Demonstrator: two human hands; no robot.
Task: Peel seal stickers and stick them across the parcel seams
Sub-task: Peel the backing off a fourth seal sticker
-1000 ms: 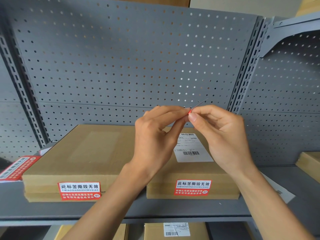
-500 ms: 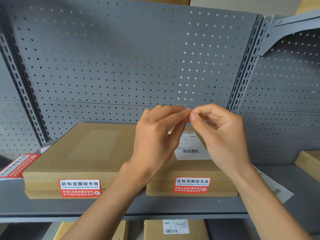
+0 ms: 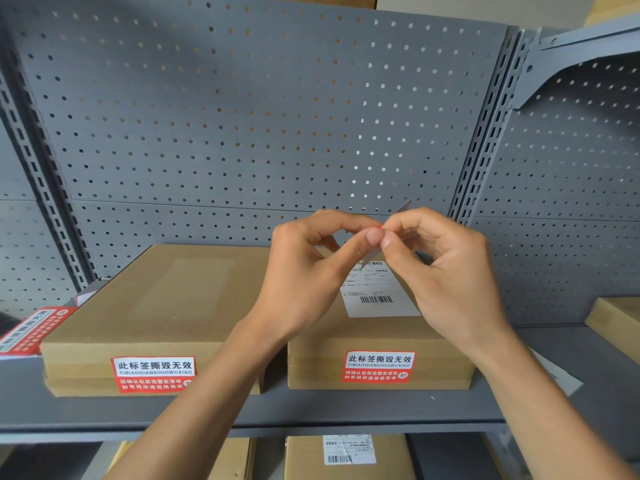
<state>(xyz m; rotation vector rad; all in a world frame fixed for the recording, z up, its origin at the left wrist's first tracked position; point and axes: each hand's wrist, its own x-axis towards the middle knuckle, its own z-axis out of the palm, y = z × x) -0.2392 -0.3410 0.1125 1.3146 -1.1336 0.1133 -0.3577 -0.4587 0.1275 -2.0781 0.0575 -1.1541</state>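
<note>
Both hands meet in front of the pegboard, above two flat cardboard parcels. My left hand (image 3: 304, 271) and my right hand (image 3: 446, 271) pinch a seal sticker sheet (image 3: 403, 206) seen edge-on, a thin grey sliver with a red tip between the fingertips. The left parcel (image 3: 156, 306) carries a red and white seal sticker (image 3: 154, 374) across its front seam. The right parcel (image 3: 374, 337), with a white shipping label on top, also has a red seal sticker (image 3: 379, 366) on its front seam.
The parcels lie on a grey metal shelf (image 3: 311, 410) backed by perforated panels. A stack of red sticker sheets (image 3: 34, 329) lies at the left edge. Another box (image 3: 616, 323) sits far right, a white paper (image 3: 557, 375) beside it, more parcels below.
The hands stay pinched together on the sticker sheet and have shifted slightly; the fingers of the left hand have opened a gap under the thumb.
</note>
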